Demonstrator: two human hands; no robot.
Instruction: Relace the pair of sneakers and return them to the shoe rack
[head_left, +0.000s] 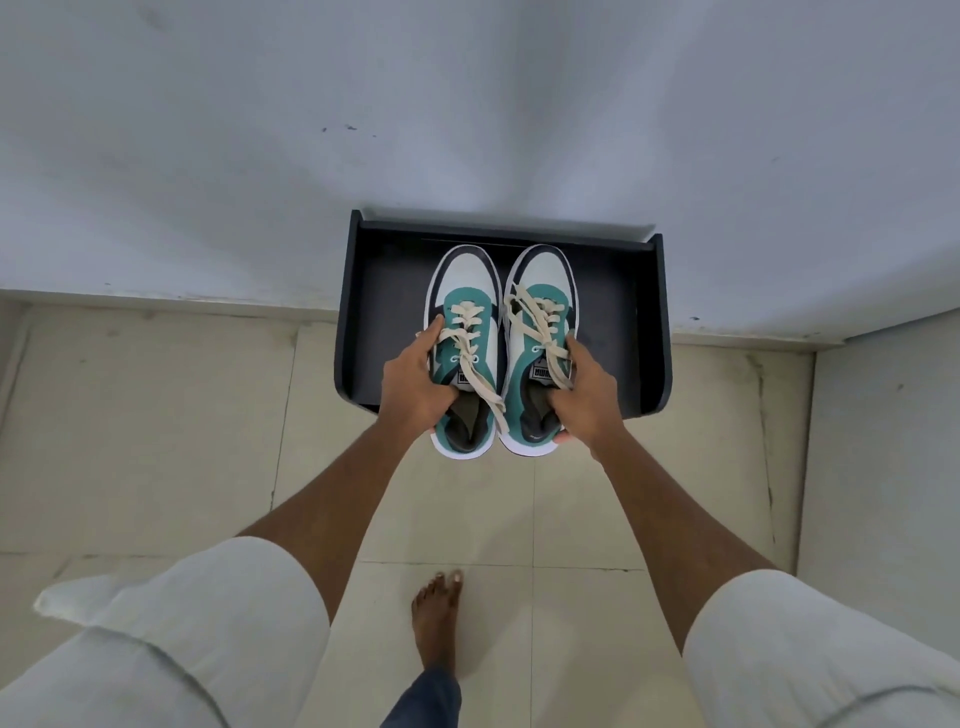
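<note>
Two teal, white and dark sneakers with cream laces are held side by side, toes pointing at the wall, over the black shoe rack (652, 322). My left hand (415, 379) grips the left sneaker (465, 291) at its outer side and collar. My right hand (587, 389) grips the right sneaker (540, 283) at its outer side and collar. The heels stick out past the rack's front edge. Lace ends hang loose over both tongues. I cannot tell whether the soles touch the shelf.
The rack stands against a white wall (467, 104) on beige floor tiles (156, 415). A wall corner (883, 441) juts out to the right. My bare foot (439, 618) is on the tiles below the arms.
</note>
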